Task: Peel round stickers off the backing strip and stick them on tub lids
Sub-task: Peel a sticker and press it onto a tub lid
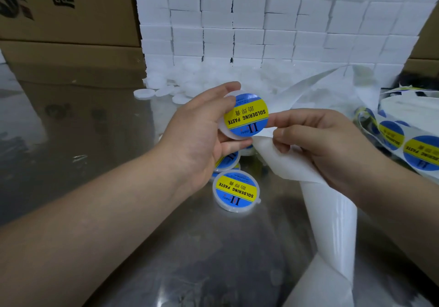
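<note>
View: head camera, the only one.
Step in hand: applying; a round sticker (246,115) lies on the tub lid (225,133) held just above centre, and by my judgement it is being seated, not yet rubbed down.
Left hand (202,138): grips the lid by its rim, thumb at 6 o'clock of it, fingers at 11.
Right hand (327,145): forefinger tip touches the sticker's 3 o'clock edge; the thumb and curled fingers pinch the backing strip (327,211), which trails down to 5 o'clock of the frame.
Next move: probably smooth the sticker flat, drop the lid with the finished ones, then take a blank lid and peel again; centring matters.
Finished lids: one labelled lid (235,191) at 6 o'clock of the held lid, others half hidden under the left hand.
Sticker supply (420,152): unpeeled stickers on their strip at 3 o'clock.
Blank lids (144,93): loose heap at 12 o'clock, before stacked white boxes (261,22).
Writing: "SOLDERING PASTE" with Chinese characters on a yellow band, blue above and below, upside down to the camera; the logo's small letters are unreadable.
Cartons (66,10): 10 o'clock, large black print cut off.
Surface: steel table (213,247).
</note>
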The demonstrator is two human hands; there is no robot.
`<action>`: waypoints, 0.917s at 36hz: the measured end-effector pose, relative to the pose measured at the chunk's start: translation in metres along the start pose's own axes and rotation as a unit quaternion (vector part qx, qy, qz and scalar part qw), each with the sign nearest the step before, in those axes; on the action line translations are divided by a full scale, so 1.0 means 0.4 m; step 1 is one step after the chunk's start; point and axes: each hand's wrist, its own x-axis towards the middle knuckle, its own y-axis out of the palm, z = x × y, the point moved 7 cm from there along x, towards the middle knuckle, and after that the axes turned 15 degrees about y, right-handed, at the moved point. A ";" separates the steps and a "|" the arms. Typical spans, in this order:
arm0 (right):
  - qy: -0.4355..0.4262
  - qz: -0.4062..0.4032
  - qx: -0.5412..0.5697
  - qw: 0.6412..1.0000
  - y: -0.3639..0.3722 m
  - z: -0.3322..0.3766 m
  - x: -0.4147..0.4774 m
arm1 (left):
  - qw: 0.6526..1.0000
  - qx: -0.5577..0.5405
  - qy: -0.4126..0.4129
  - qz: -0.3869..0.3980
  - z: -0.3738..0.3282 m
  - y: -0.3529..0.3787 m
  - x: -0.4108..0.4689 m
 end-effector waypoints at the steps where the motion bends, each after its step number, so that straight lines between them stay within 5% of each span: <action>1: 0.001 0.001 0.000 1.000 0.000 0.000 0.000 | 1.000 0.001 0.002 0.002 0.000 0.000 0.000; 33: 0.003 -0.003 -0.007 1.000 -0.002 -0.004 0.005 | 0.990 0.097 0.093 0.034 -0.026 0.010 -0.007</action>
